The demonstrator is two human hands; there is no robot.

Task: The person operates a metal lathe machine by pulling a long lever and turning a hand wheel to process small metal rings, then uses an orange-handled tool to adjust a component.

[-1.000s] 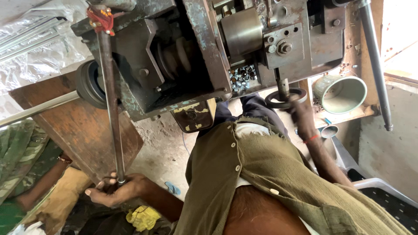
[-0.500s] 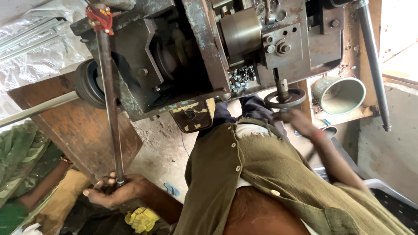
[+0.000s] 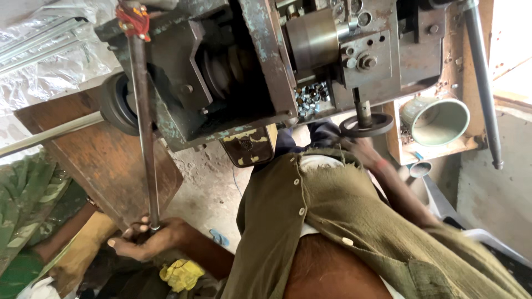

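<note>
The machine (image 3: 238, 66), a heavy block of dark, worn metal with flakes of blue-green paint, fills the far part of the view and is the largest thing in hand. It looks set up and in use: both of the person's hands are on its controls. Nothing shows whether it is turning, and no finished piece can be picked out, so how much of the work is done cannot be told.

A brown wooden board (image 3: 94, 160) leans at the left under the machine, and a pale grey bar (image 3: 50, 134) runs across it towards the left edge.

The long lever (image 3: 145, 127), a rusty round rod with a red fitting at its far end, runs from the top of the machine down to the near left. The left hand (image 3: 145, 239) is closed around its near end, fingers wrapped tight.

At the right, a pale green metal cup (image 3: 435, 119) lies on its side on a small wooden shelf (image 3: 438, 150).

The black handwheel (image 3: 366, 125) sits on a short shaft under the right part of the machine. The right hand (image 3: 363, 148) is just beneath it and touching its rim, but whether the fingers are closed on it cannot be told.

Small metal nuts (image 3: 310, 98) lie heaped in a gap of the machine.
</note>
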